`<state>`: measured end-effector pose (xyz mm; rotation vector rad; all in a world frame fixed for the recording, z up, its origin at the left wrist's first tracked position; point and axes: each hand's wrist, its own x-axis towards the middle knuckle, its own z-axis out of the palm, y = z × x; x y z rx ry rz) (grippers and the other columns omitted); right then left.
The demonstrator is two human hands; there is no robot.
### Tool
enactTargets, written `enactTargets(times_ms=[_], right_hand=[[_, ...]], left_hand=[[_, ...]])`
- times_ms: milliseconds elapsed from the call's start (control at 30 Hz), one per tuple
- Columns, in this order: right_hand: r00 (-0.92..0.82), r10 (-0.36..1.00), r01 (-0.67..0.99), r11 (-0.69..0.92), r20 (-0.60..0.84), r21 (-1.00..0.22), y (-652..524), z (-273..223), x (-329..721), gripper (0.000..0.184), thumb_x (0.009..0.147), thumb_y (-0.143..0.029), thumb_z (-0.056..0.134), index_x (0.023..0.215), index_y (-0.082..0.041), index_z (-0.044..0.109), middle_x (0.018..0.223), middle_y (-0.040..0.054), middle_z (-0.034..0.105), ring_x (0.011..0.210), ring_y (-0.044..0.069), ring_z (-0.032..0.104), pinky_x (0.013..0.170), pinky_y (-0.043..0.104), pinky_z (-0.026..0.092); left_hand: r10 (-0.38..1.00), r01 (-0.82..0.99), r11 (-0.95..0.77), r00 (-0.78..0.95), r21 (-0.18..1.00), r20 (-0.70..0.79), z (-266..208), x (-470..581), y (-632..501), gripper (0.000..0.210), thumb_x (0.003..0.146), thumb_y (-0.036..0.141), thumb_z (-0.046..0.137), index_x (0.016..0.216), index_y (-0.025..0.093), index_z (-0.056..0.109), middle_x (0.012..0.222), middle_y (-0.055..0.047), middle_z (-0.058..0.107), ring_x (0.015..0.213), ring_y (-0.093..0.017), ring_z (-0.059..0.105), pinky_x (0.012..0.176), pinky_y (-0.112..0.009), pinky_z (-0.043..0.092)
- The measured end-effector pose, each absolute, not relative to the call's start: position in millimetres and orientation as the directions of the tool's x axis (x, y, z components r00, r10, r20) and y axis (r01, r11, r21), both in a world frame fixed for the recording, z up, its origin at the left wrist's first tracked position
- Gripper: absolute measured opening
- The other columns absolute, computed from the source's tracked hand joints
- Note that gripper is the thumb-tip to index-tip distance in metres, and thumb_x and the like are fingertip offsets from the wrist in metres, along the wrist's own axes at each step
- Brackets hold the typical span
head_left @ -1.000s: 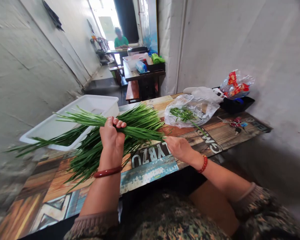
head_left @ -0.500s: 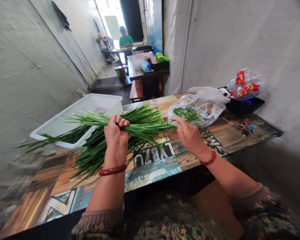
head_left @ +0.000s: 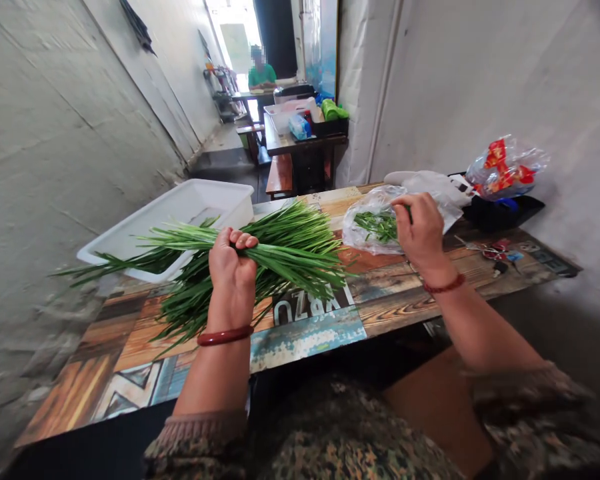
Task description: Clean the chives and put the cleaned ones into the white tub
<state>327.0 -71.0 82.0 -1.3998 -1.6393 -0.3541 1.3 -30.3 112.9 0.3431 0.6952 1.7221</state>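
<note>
My left hand (head_left: 233,267) is closed around a bunch of garlic chives (head_left: 295,260), held above the table. Their pale ends point left and the green leaf ends reach right. Under and behind it lies a larger pile of chives (head_left: 185,307), partly over the rim of a white plastic tub (head_left: 100,248). At the right, my right hand (head_left: 423,230) is pinched over a clear plastic bag (head_left: 355,239) with green trimmings (head_left: 375,227) in it. A small bit of green chive leaf (head_left: 409,212) shows at its fingers; the rest is hidden.
The patterned table (head_left: 310,340) runs across in front of me. Scissors (head_left: 497,250), a black tray (head_left: 505,212) and a red-and-clear plastic package (head_left: 505,167) are at the right end. Farther back are another loaded table (head_left: 280,143) and a seated person in green (head_left: 263,75).
My right hand has moved right and up, from the leaf ends of the bunch to over the plastic bag. My left hand still grips the bunch. The view has shifted slightly.
</note>
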Motion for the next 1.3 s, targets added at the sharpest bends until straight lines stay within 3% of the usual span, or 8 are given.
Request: enactTargets(times_ms=[133, 333, 600, 733, 867, 1000, 1133, 1300], right_hand=[[-0.048, 0.779, 0.918, 0.281, 0.625, -0.280, -41, 61, 346, 0.026, 0.088, -0.032, 0.057, 0.105, -0.016, 0.068, 0.125, 0.0175, 0.060, 0.120, 0.033, 0.052, 0.098, 0.052, 0.041], [-0.154, 0.877, 0.642, 0.440, 0.456, -0.629, -70, 61, 294, 0.033, 0.096, -0.034, 0.043, 0.098, -0.018, 0.072, 0.094, 0.0067, 0.073, 0.087, 0.019, 0.067, 0.078, 0.032, 0.049], [-0.379, 0.819, 0.680, 0.562, 0.431, -0.471, -109, 61, 251, 0.024, 0.097, -0.026, 0.041, 0.101, -0.017, 0.063, 0.095, 0.0084, 0.070, 0.086, 0.020, 0.065, 0.079, 0.031, 0.046], [-0.265, 0.783, 0.711, 0.552, 0.562, -0.434, -109, 57, 253, 0.026, 0.096, -0.021, 0.037, 0.099, -0.019, 0.063, 0.088, 0.0072, 0.069, 0.080, 0.021, 0.063, 0.075, 0.033, 0.046], [0.095, 0.737, 0.773, 0.369, 0.669, -0.516, -108, 71, 268, 0.029, 0.097, -0.024, 0.037, 0.099, -0.019, 0.065, 0.065, 0.0005, 0.058, 0.054, 0.016, 0.051, 0.058, 0.029, 0.040], [0.191, 0.569, 0.873, 0.275, 0.800, -0.404, -90, 79, 301, 0.034, 0.099, -0.031, 0.035, 0.109, -0.018, 0.065, 0.089, 0.0082, 0.067, 0.081, 0.021, 0.061, 0.076, 0.035, 0.046], [-0.113, 0.751, 0.971, 0.221, 0.650, -0.086, -61, 58, 328, 0.028, 0.091, -0.033, 0.053, 0.109, -0.017, 0.066, 0.129, 0.0168, 0.058, 0.121, 0.035, 0.049, 0.096, 0.051, 0.041], [-0.049, 0.736, 0.865, 0.370, 0.675, -0.340, -55, 13, 300, 0.027, 0.094, -0.025, 0.047, 0.115, -0.018, 0.063, 0.125, 0.0144, 0.059, 0.116, 0.026, 0.055, 0.098, 0.044, 0.046]], left_hand=[[0.943, -0.764, -0.169, -0.309, 0.623, -0.122, 116, 4, -36, 0.032, 0.093, 0.008, 0.043, 0.066, 0.019, 0.031, 0.048, 0.011, 0.030, 0.035, -0.001, 0.030, 0.041, -0.015, 0.032], [0.942, -0.758, -0.202, -0.324, 0.620, -0.089, 114, 2, -39, 0.032, 0.093, 0.006, 0.040, 0.065, 0.018, 0.033, 0.049, 0.010, 0.031, 0.036, -0.002, 0.031, 0.042, -0.016, 0.032], [0.933, -0.766, -0.214, -0.343, 0.606, -0.105, 111, 1, -44, 0.033, 0.094, 0.006, 0.038, 0.064, 0.018, 0.034, 0.050, 0.009, 0.032, 0.037, -0.003, 0.031, 0.042, -0.017, 0.031], [0.932, -0.768, -0.210, -0.345, 0.605, -0.115, 105, 2, -46, 0.033, 0.093, 0.006, 0.040, 0.063, 0.018, 0.035, 0.050, 0.009, 0.033, 0.038, -0.003, 0.030, 0.042, -0.018, 0.031], [0.923, -0.750, -0.239, -0.373, 0.617, -0.095, 99, -2, -48, 0.031, 0.092, 0.007, 0.044, 0.064, 0.018, 0.037, 0.051, 0.009, 0.034, 0.038, -0.003, 0.031, 0.042, -0.018, 0.032], [0.952, -0.712, -0.227, -0.306, 0.665, -0.003, 100, -2, -55, 0.029, 0.090, 0.012, 0.051, 0.064, 0.017, 0.039, 0.052, 0.009, 0.033, 0.039, -0.003, 0.031, 0.042, -0.018, 0.032], [0.963, -0.570, -0.258, -0.221, 0.780, 0.157, 117, 1, -66, 0.035, 0.083, 0.028, 0.066, 0.064, 0.019, 0.038, 0.052, 0.010, 0.031, 0.040, -0.004, 0.030, 0.040, -0.018, 0.031], [0.932, -0.066, -0.362, -0.049, 0.930, 0.359, 150, -13, -67, 0.027, 0.081, 0.033, 0.064, 0.068, 0.020, 0.044, 0.051, 0.008, 0.035, 0.040, -0.007, 0.031, 0.041, -0.021, 0.030]])
